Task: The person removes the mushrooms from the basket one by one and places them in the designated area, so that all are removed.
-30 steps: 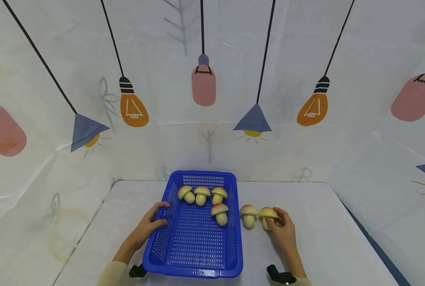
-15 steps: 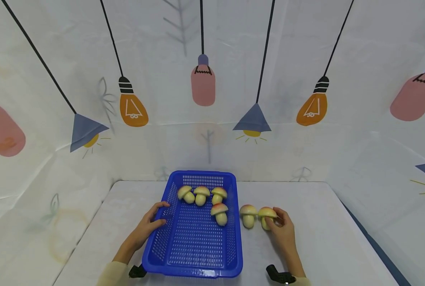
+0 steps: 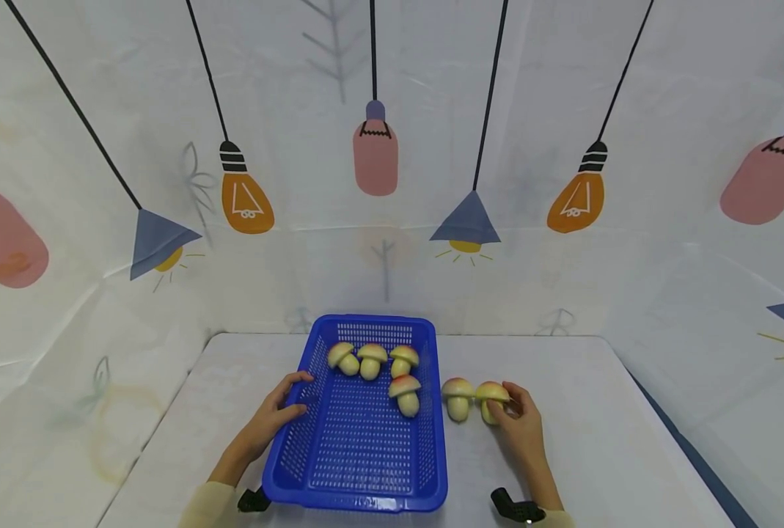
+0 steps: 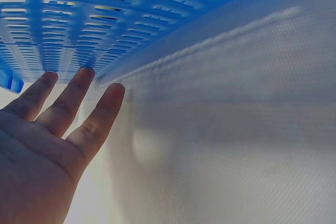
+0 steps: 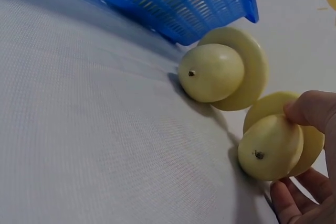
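Observation:
A blue plastic basket (image 3: 355, 458) stands on the table with several toy mushrooms (image 3: 369, 361) lying in its far half. My left hand (image 3: 278, 411) rests against the basket's left side, thumb and forefinger at the rim. Three of its fingers (image 4: 107, 109) reach out straight along the perforated wall in the left wrist view. Right of the basket, my right hand (image 3: 522, 425) holds a yellow toy mushroom (image 3: 490, 412) by thumb and fingers, its stem toward me. A second loose mushroom (image 3: 458, 408) lies between that one and the basket, its cap close beside the held one's.
The white-covered table (image 3: 603, 440) reaches back to a wall sheet (image 3: 286, 279) printed with hanging lamps. Each wrist wears a black strap; the right strap (image 3: 517, 507) shows near the bottom edge.

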Action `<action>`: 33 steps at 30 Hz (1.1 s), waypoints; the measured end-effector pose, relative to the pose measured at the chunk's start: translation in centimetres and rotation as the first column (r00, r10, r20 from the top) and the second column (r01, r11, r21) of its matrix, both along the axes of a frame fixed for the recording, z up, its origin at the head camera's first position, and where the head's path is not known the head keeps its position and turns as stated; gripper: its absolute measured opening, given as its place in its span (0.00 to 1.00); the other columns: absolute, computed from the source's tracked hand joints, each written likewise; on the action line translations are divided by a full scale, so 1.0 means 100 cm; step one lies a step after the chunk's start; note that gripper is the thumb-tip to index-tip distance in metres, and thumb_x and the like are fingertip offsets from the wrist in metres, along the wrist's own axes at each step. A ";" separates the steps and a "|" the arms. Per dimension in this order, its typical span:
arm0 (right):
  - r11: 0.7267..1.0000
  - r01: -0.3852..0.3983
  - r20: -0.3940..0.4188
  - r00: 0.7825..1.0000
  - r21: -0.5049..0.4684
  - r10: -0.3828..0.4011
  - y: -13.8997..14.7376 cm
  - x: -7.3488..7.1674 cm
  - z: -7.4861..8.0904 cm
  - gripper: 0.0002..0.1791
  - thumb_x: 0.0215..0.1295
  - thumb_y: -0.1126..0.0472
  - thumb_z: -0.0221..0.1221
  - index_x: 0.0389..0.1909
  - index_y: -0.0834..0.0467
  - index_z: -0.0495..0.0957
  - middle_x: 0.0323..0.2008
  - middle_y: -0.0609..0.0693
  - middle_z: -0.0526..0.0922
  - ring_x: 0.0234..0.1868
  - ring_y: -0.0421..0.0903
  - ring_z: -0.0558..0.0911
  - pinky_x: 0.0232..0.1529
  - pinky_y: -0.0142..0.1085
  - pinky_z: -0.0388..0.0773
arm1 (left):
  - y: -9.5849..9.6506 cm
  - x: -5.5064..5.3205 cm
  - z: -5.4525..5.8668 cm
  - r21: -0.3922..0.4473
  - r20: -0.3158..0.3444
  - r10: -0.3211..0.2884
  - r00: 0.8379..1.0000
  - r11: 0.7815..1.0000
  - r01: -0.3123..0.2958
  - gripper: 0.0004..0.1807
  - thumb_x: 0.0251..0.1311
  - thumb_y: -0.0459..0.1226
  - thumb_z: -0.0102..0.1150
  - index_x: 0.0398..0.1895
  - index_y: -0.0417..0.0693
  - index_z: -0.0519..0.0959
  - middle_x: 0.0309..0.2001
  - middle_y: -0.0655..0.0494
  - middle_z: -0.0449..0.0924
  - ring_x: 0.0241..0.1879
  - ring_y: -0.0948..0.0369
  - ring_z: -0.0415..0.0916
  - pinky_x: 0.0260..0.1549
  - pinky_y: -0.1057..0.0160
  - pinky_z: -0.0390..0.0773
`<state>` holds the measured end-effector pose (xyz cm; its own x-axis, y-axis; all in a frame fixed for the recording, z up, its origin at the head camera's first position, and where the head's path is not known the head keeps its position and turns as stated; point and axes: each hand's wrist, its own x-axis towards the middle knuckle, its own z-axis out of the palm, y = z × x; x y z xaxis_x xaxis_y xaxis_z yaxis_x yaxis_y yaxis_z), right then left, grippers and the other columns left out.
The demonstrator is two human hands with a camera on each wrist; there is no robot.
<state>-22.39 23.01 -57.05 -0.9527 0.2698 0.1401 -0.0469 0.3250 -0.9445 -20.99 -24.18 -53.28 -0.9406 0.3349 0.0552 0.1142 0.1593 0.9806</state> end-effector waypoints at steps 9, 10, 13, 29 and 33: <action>1.000 -0.025 -0.008 1.000 0.004 0.025 0.003 0.002 0.003 0.33 0.66 0.63 0.68 0.69 0.67 0.69 0.65 0.66 0.76 0.59 0.48 0.79 0.50 0.22 0.76 | 0.000 0.000 0.001 0.006 0.006 0.003 1.000 1.000 -0.003 0.26 0.72 0.32 0.51 0.71 0.45 0.60 0.72 0.27 0.57 0.60 0.40 0.72 0.47 0.51 0.85; 1.000 -0.029 -0.006 1.000 0.002 0.029 0.004 0.002 0.004 0.33 0.66 0.63 0.68 0.69 0.67 0.68 0.65 0.67 0.76 0.61 0.53 0.78 0.50 0.22 0.75 | 0.000 0.000 0.001 0.005 0.007 0.000 1.000 1.000 0.000 0.26 0.72 0.32 0.51 0.71 0.45 0.60 0.72 0.27 0.57 0.60 0.39 0.72 0.48 0.50 0.84; 0.999 -0.040 0.019 0.999 0.006 0.040 0.008 0.003 0.008 0.35 0.68 0.59 0.68 0.71 0.65 0.66 0.67 0.68 0.73 0.67 0.63 0.75 0.49 0.20 0.72 | 0.000 0.000 0.001 0.004 0.008 0.001 1.000 1.000 -0.001 0.27 0.72 0.32 0.51 0.71 0.44 0.60 0.72 0.27 0.57 0.60 0.38 0.72 0.48 0.49 0.84; 0.998 -0.050 -0.106 0.993 0.037 0.054 0.008 -0.004 0.061 0.41 0.65 0.60 0.70 0.75 0.63 0.62 0.73 0.65 0.66 0.77 0.64 0.63 0.69 0.58 0.68 | 0.001 0.000 0.001 -0.018 0.016 0.025 1.000 1.000 -0.025 0.27 0.71 0.32 0.51 0.71 0.46 0.61 0.72 0.27 0.57 0.60 0.39 0.72 0.48 0.48 0.84; 0.994 -0.103 -0.153 0.983 0.032 0.107 -0.005 -0.007 0.077 0.42 0.64 0.62 0.70 0.75 0.63 0.61 0.74 0.64 0.66 0.77 0.63 0.63 0.69 0.58 0.68 | 0.001 0.000 0.001 -0.012 0.011 0.022 1.000 1.000 -0.022 0.27 0.72 0.32 0.51 0.72 0.46 0.60 0.72 0.27 0.57 0.60 0.39 0.72 0.48 0.48 0.84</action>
